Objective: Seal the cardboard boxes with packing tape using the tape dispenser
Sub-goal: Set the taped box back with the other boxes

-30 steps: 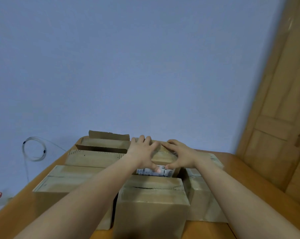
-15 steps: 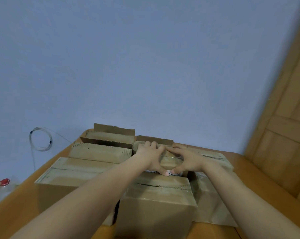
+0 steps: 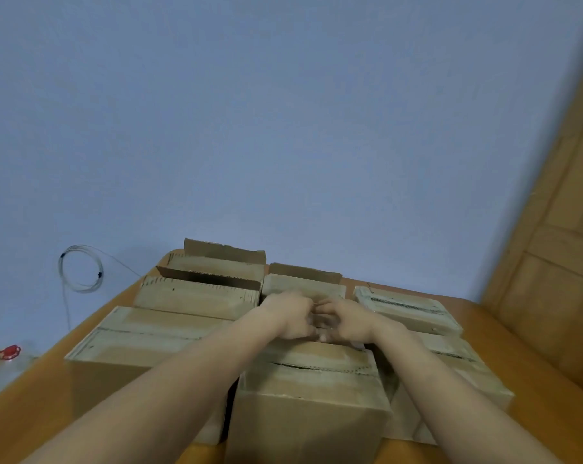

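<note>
Brown cardboard boxes crowd the wooden table, long axes running left to right, seams dark along their tops. Left hand and right hand touch just beyond the near centre box; blur hides their grip.

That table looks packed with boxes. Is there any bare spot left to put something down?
Bare wood shows in two strips of the table: left of the large left box, and right of the right-hand boxes toward the wooden door. The middle is crowded: boxes packed close, and the left hand and right hand meet above them.
</note>
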A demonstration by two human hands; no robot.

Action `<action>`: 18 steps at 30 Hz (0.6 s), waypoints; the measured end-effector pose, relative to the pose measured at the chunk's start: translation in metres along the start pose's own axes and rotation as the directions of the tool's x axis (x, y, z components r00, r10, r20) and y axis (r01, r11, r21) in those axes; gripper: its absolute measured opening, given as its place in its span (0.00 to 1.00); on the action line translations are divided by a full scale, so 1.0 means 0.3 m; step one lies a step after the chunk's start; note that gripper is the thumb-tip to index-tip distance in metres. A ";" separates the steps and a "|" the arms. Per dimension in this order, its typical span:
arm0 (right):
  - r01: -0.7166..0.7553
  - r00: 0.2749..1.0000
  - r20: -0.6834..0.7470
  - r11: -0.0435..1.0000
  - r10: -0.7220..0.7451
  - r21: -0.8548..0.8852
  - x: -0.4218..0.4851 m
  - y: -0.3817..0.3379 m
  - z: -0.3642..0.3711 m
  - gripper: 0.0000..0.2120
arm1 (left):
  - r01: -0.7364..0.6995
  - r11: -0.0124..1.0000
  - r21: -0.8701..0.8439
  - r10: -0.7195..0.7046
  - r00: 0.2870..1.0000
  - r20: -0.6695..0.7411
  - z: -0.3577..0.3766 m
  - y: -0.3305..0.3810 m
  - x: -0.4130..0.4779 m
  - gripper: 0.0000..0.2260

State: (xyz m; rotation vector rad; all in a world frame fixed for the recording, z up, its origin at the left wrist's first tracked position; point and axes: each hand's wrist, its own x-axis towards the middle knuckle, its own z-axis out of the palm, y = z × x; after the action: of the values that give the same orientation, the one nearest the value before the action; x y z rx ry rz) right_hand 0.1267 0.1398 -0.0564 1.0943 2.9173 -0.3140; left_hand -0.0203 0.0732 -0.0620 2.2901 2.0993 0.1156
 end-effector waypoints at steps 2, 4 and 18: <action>0.011 0.997 -0.083 0.998 -0.006 0.068 0.004 -0.023 -0.012 0.23 | -0.024 1.000 -0.004 0.024 0.990 -0.138 -0.024 -0.011 -0.020 0.20; 0.028 0.978 -0.206 0.995 -0.007 0.099 0.008 -0.053 -0.027 0.15 | -0.045 0.999 0.027 0.050 0.960 -0.276 -0.056 -0.037 -0.046 0.18; 0.095 0.970 -0.228 0.995 -0.087 0.023 0.140 -0.408 -0.046 0.26 | 0.179 0.982 -0.056 -0.176 0.982 0.064 -0.140 -0.482 -0.276 0.16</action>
State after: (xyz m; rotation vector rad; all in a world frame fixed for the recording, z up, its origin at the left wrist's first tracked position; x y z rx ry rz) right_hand 0.0159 0.0797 -0.0238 1.0686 3.1806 -0.2553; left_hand -0.1741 0.0025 -0.0334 2.0358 2.2254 0.1048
